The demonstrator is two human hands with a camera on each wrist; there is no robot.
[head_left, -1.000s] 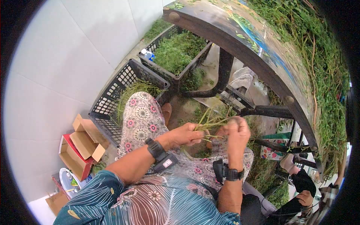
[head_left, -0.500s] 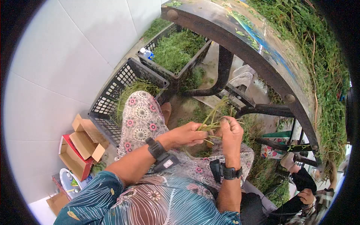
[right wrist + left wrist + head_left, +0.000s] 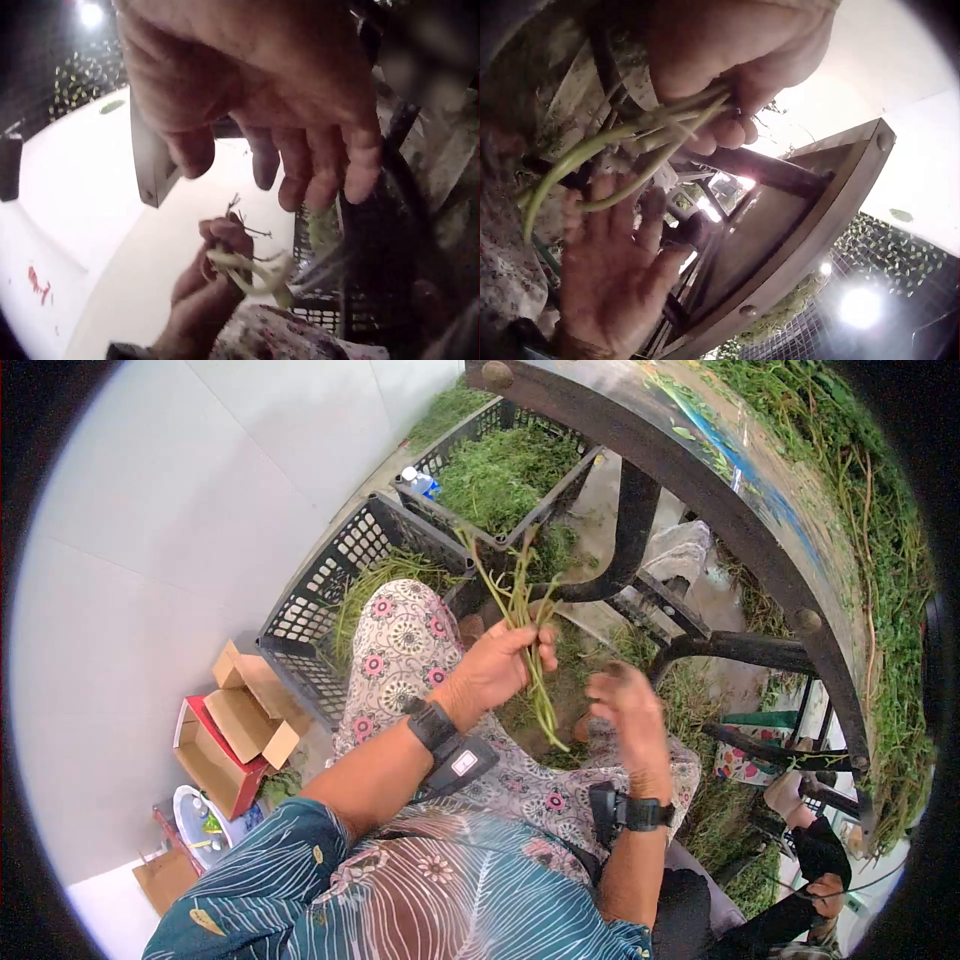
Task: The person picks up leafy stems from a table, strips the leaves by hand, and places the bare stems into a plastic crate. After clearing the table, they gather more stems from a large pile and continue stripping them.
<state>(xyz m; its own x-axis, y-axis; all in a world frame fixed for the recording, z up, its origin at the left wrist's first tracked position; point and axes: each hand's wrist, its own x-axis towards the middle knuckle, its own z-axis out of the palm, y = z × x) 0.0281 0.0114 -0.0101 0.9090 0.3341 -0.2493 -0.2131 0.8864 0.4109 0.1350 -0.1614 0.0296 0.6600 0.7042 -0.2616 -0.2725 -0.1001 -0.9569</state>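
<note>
My left hand (image 3: pixel 500 662) pinches a small bunch of green stems (image 3: pixel 541 705) between thumb and fingers above my lap. Thin tops of the bunch spread up past the hand, and the thicker ends hang below it. In the left wrist view the stems (image 3: pixel 592 150) curve out from under the left hand (image 3: pixel 735 60). To the right of the bunch, my right hand (image 3: pixel 634 715) is apart from it and holds nothing. The right wrist view shows this hand (image 3: pixel 262 82) with its fingers extended and spread.
A black crate (image 3: pixel 300 575) of cut stems stands by my knee; another crate (image 3: pixel 455 525) with leafy greens and a bottle (image 3: pixel 418 482) is behind it. A table edge (image 3: pixel 720 500) curves overhead at right, heaped with greens (image 3: pixel 890 610). Cardboard boxes (image 3: pixel 245 720) lie at left. Another person's hand (image 3: pixel 826 895) shows lower right.
The right hand has come away from the stems and opened. My left hand has turned upward with the bunch, which now points up and away. The head view has shifted slightly.
</note>
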